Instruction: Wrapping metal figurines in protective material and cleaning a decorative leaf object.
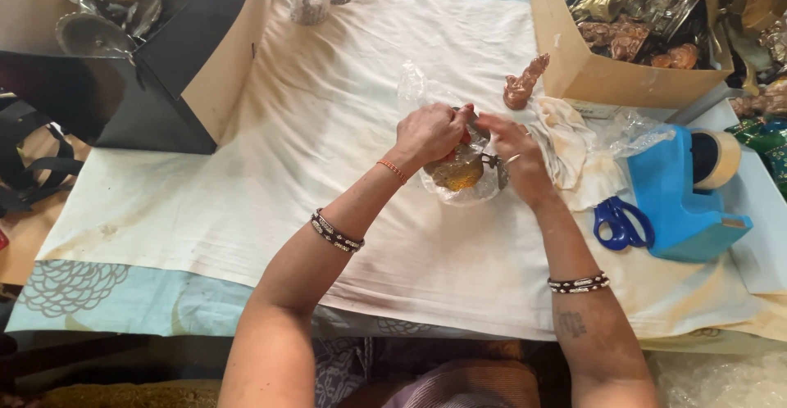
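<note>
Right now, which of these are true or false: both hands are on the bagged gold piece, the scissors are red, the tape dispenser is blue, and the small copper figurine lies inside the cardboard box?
1. Both the left hand and the right hand are on the gold piece in its clear plastic bag. True.
2. The scissors are red. False: their handles are blue.
3. The tape dispenser is blue. True.
4. The copper figurine lies inside the cardboard box. False: it stands on the white cloth, outside it.

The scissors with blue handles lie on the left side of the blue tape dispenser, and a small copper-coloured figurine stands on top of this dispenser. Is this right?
Not quite. The head view shows the figurine standing on the white cloth, beside the cardboard box, not on the dispenser. The scissors do lie left of the dispenser.
</note>
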